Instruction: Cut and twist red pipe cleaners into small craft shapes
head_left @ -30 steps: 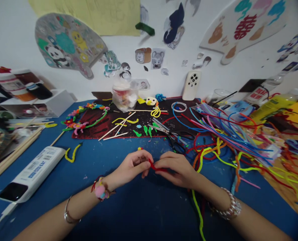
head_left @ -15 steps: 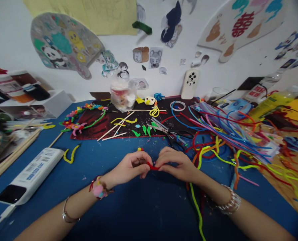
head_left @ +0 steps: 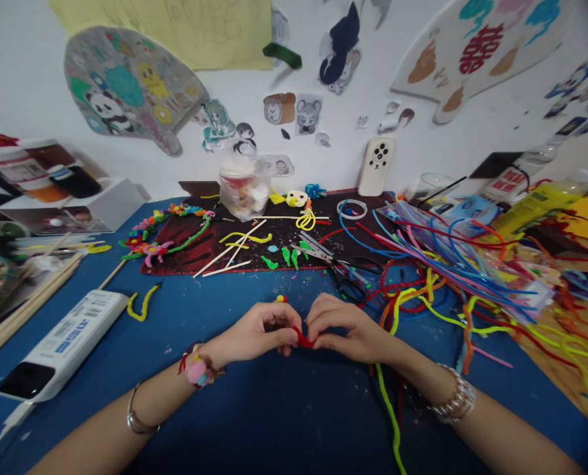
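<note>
Both hands meet over the blue table, pinching a short red pipe cleaner (head_left: pixel 304 340) between them. My left hand (head_left: pixel 269 330) is closed on its left end, thumb against the fingers. On the other end my right hand (head_left: pixel 342 326) pinches with thumb and fingertips. The red piece is bent, and its ends are hidden in the fingers. A small yellow and red bit (head_left: pixel 281 299) shows just behind my left fingers. Past my right hand lie black-handled scissors (head_left: pixel 347 284), and small green leaf-like pieces (head_left: pixel 287 256) rest on the dark mat (head_left: pixel 185 254).
A tangle of coloured pipe cleaners (head_left: pixel 452 264) spreads over the right side, and one yellow-green strand (head_left: pixel 389 415) runs to the front edge. At left lie a white power bank (head_left: pixel 71 343) and wooden sticks (head_left: pixel 37 297). A phone (head_left: pixel 377 166) leans against the wall.
The red pipe cleaner has become more sharply bent and tilted between my fingers. Both hands have moved slightly downward, keeping their pinch. The table items have not been rearranged.
</note>
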The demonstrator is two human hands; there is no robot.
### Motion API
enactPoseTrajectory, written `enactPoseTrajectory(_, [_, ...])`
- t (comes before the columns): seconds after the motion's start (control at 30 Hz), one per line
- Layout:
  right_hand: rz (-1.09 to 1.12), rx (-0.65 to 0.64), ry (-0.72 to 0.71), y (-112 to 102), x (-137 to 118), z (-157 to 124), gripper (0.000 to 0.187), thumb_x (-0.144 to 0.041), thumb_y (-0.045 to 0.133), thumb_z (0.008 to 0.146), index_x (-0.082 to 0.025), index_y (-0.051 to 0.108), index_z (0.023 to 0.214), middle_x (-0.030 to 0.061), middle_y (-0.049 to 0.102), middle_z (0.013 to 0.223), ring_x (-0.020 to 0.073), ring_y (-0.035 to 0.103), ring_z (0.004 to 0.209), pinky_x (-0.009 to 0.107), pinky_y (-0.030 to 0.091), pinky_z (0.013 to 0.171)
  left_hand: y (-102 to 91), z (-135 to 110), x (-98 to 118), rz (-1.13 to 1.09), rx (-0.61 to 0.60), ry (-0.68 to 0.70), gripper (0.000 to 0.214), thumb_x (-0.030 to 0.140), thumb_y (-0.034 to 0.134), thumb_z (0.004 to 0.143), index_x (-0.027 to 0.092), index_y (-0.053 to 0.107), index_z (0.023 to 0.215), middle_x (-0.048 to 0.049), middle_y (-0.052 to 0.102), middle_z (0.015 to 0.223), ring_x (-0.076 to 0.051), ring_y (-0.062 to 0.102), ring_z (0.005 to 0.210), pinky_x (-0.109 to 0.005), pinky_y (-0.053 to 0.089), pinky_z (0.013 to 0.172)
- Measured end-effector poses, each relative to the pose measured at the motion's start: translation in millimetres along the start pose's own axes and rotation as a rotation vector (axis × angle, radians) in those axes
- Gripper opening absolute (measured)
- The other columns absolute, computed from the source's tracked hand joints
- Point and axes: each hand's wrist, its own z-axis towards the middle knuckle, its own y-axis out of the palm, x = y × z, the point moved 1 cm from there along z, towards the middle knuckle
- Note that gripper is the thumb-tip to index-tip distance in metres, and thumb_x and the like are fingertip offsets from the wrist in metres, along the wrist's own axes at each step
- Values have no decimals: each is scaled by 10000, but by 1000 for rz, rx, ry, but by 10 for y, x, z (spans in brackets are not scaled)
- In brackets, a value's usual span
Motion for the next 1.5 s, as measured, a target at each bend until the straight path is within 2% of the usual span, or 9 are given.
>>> enactPoseTrajectory(0.13, [20, -1, -3, -14, 4, 4, 102, -232, 559, 841, -163, 629, 869, 56, 608, 845, 156, 521, 865, 347, 385, 856, 6, -17, 14, -48, -89, -55, 184, 288, 605, 778, 119, 549, 822, -5, 595, 650, -85, 564, 540, -186, 429, 506])
enactPoseTrajectory(0.27, [8, -12, -4, -16, -4, 2, 104, -237, 559, 842, -159, 625, 858, 52, 607, 832, 154, 514, 852, 352, 373, 864, 0, -15, 16, -40, -19, -23, 177, 277, 617, 768, 112, 562, 797, -3, 595, 654, -75, 558, 534, -186, 442, 519])
enactPoseTrajectory(0.43, [5, 13, 10, 0, 14, -5, 97, -238, 560, 841, -170, 629, 850, 50, 609, 828, 160, 509, 856, 348, 382, 848, 18, -24, 18, -44, -41, -54, 173, 278, 616, 769, 116, 565, 805, -5, 601, 652, -82, 565, 535, -185, 433, 503])
enactPoseTrajectory(0.6, [-17, 76, 41, 10, 47, -8, 62, -223, 571, 830, -176, 608, 845, 51, 606, 836, 168, 518, 856, 353, 395, 829, 36, 7, 29, 14, 140, 17, 176, 289, 597, 780, 115, 569, 780, 12, 575, 646, -60, 538, 516, -174, 409, 507])
enactPoseTrajectory(0.7, [-38, 99, 69, 8, 40, 1, 59, -222, 563, 835, -174, 596, 834, 50, 596, 835, 167, 515, 850, 343, 396, 817, 50, 21, 27, 9, 196, 5, 198, 312, 596, 773, 117, 561, 776, 15, 568, 639, -59, 526, 491, -175, 387, 483])
enactPoseTrajectory(0.9, [-60, 142, 139, 3, 54, -1, 110, -265, 502, 867, -175, 562, 845, 49, 559, 825, 166, 496, 827, 323, 403, 781, 56, 17, 23, 1, 191, -6, 180, 298, 575, 780, 124, 546, 818, 11, 578, 645, -67, 529, 484, -182, 375, 470])
enactPoseTrajectory(1.0, [-66, 151, 174, -1, 81, -6, 121, -273, 492, 870, -174, 555, 842, 46, 549, 820, 161, 495, 811, 318, 398, 779, 62, 16, 14, 48, 227, 12, 135, 247, 577, 770, 128, 538, 819, 18, 567, 642, -66, 526, 495, -187, 386, 491])
enactPoseTrajectory(1.13, [-56, 140, 201, -2, 98, -2, 132, -279, 489, 871, -172, 557, 838, 42, 544, 821, 155, 497, 799, 309, 396, 778, 72, 12, 7, 132, 279, 21, 91, 202, 575, 755, 130, 535, 797, 34, 540, 590, -66, 517, 496, -186, 384, 500])
enactPoseTrajectory(1.5, [-67, 93, 207, 33, 110, -4, 150, -298, 493, 870, -168, 565, 859, 46, 551, 843, 156, 496, 820, 305, 395, 786, 64, 16, 7, 197, 259, 29, 54, 173, 554, 727, 138, 514, 715, 52, 510, 525, -59, 467, 468, -182, 358, 482])
